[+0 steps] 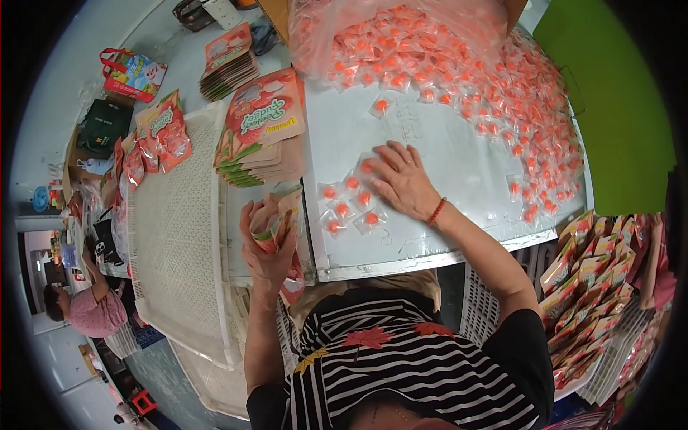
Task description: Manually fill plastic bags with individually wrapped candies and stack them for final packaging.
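My left hand [266, 240] grips a printed stand-up pouch [278, 221], held upright at the front edge of the metal table [437, 154]. My right hand [401, 180], with a red bead bracelet on the wrist, lies flat on the table with fingers spread. It presses on a small cluster of clear-wrapped orange candies [350, 202] just to its left. A large heap of the same wrapped candies [494, 79] spreads across the far and right side of the table, spilling from a clear plastic bag [387, 36].
A stack of flat empty pouches [261, 129] lies left of the candies, and another stack [228, 63] farther back. White perforated trays [179, 229] sit at the left. Filled pouches [595, 287] pile in a crate at the right. A person [86, 304] sits at far left.
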{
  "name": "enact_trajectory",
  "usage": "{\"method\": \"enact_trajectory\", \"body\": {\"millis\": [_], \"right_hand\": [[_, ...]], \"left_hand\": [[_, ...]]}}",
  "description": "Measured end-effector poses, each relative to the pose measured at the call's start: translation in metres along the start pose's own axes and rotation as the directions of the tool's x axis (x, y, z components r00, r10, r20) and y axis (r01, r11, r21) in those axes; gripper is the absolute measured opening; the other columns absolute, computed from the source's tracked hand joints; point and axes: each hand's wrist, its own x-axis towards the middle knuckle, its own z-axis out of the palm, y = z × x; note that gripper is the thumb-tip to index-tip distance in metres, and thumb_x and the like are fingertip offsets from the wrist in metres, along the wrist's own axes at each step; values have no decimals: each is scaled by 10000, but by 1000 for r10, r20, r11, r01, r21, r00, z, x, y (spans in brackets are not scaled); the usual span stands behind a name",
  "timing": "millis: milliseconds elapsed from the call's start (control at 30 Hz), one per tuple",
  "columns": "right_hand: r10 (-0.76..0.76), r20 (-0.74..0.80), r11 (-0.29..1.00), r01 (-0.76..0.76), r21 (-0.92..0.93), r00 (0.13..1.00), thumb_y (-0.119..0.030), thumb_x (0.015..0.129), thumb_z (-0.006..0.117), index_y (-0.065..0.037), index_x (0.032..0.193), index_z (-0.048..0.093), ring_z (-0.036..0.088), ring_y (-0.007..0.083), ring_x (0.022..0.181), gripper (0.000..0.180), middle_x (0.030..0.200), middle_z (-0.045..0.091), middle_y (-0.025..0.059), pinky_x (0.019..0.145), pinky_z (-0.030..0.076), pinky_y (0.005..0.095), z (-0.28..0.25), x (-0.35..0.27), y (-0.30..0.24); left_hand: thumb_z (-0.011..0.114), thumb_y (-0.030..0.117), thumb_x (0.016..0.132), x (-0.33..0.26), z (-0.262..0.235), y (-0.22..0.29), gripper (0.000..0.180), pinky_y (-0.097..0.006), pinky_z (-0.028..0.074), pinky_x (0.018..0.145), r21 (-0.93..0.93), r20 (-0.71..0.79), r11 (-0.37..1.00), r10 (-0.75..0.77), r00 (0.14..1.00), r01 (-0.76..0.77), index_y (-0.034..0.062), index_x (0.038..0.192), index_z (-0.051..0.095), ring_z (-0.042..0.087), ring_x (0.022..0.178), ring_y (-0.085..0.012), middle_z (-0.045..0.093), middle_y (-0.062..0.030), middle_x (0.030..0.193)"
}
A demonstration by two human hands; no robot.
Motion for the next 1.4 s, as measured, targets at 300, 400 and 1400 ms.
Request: {"method": "enact_trajectory", "body": {"millis": [300, 400, 1400], "right_hand": [[85, -38, 996, -84, 44, 996, -274, 945, 440, -93, 1257, 495, 404, 298, 1248, 366, 1301, 466, 150, 1039, 279, 492, 5, 53, 56], [45, 2, 999, -45, 24, 999, -385, 907, 506, -109, 1272, 489, 368, 340, 1279, 458, 1319, 451, 158, 1053, 256, 529, 13, 32, 17], [207, -206, 887, -273, -372, 956, -338, 913, 489, -75, 1203, 532, 360, 351, 1280, 394, 1354, 436, 144, 1052, 263, 507, 18, 79, 98]], "left_hand": [[773, 36, 659, 2, -5, 0, 827, -344, 464, 931, 3, -38, 1000, 8, 999, -7, 3, 1357, 332, 572, 1076, -252, 545, -161, 1182], [764, 33, 666, -2, -7, -6, 816, -340, 460, 932, 10, -46, 1000, -17, 999, 18, -1, 1356, 329, 570, 1076, -250, 545, -162, 1182], [779, 47, 671, 2, 0, -4, 815, -344, 464, 924, -8, -35, 999, -50, 998, 49, 6, 1348, 328, 579, 1067, -260, 559, -180, 1186]]}}
